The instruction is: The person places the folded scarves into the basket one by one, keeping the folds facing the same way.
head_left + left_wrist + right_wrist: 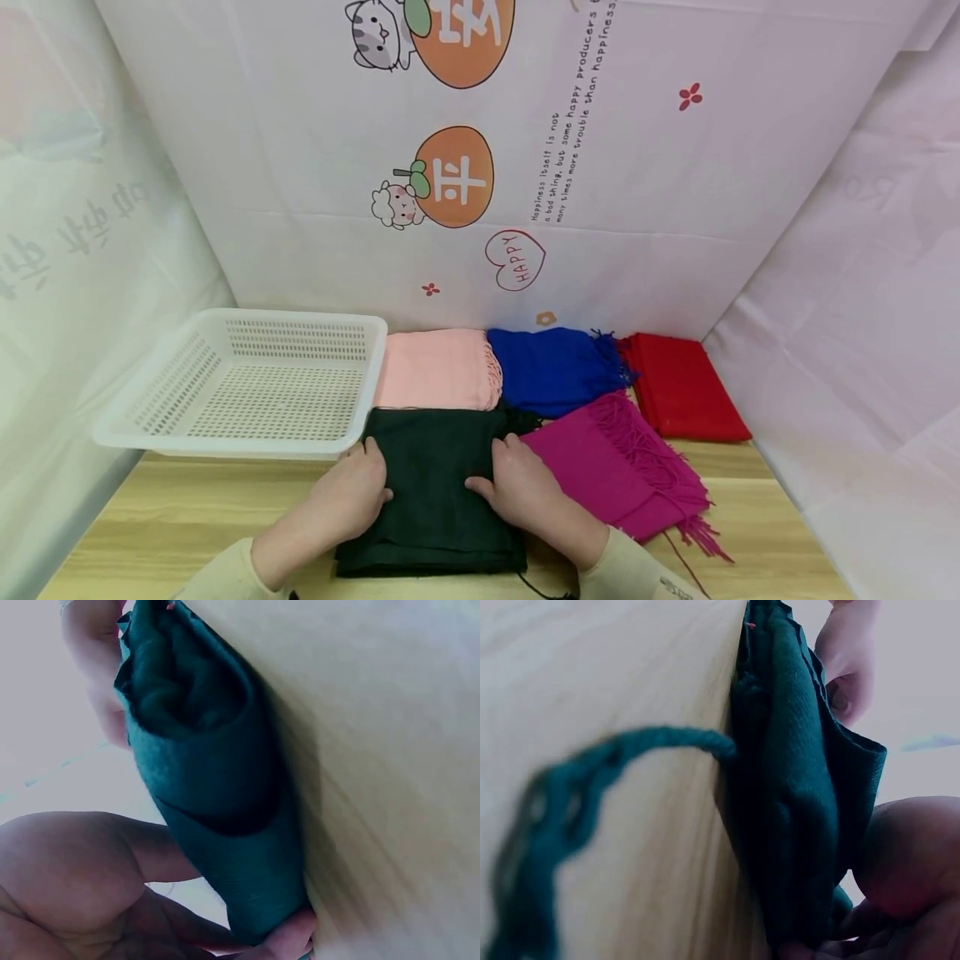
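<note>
A folded dark green scarf [438, 492] lies on the wooden table in front of the person. My left hand [358, 492] grips its left side, with the thumb on top and fingertips [289, 937] at the lower edge of the folds. On the opposite side, my right hand [521, 483] holds the scarf the same way, its fingers partly hidden by the cloth. Layered folds of the green scarf [802, 772] show from the side in the right wrist view. A twisted green tassel [649, 739] trails from it onto the table.
A white perforated basket [360, 408] stands at the back left. Folded pink [435, 371], blue [558, 371] and red [686, 387] scarves line the back. A magenta scarf [600, 467] with loose fringe lies right of the green one. White printed cloth [637, 267] walls the table.
</note>
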`<move>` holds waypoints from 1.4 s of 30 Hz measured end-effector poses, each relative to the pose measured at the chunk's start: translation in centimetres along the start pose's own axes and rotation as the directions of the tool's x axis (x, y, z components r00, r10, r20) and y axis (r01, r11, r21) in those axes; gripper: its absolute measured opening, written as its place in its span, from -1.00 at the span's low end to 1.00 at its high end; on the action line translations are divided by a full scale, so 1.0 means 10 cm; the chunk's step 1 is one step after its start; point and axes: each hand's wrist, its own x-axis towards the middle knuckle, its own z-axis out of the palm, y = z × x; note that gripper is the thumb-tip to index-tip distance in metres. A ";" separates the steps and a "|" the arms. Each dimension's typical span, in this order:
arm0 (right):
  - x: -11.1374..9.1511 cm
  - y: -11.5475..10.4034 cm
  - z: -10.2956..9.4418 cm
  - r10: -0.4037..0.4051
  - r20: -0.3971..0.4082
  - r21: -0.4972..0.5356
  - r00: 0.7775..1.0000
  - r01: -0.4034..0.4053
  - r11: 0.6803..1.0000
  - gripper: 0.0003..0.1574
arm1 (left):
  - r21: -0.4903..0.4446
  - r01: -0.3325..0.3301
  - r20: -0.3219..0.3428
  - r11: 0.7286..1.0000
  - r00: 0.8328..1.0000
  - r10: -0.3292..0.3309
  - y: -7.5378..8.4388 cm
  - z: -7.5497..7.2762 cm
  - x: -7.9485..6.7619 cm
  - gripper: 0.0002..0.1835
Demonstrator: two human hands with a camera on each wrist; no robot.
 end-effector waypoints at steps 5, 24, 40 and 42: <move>0.02 0.01 0.00 0.000 0.003 0.066 1.000 0.000 0.998 0.02 | -0.037 0.000 -0.012 0.999 1.000 0.000 0.00 -0.02 0.01 -0.14; 0.04 0.00 0.01 0.021 0.052 0.186 0.998 -0.031 0.982 -0.04 | -0.082 0.017 0.060 0.997 0.998 -0.012 -0.05 -0.04 0.07 -0.21; 0.04 0.02 0.05 0.032 0.069 0.255 0.997 -0.049 0.966 -0.01 | -0.131 0.025 0.076 0.991 0.997 -0.015 -0.08 -0.04 0.08 -0.27; 0.05 0.02 0.06 0.028 0.072 0.255 0.997 -0.045 0.966 -0.01 | -0.135 0.030 0.082 0.990 0.996 -0.019 -0.08 -0.03 0.08 -0.29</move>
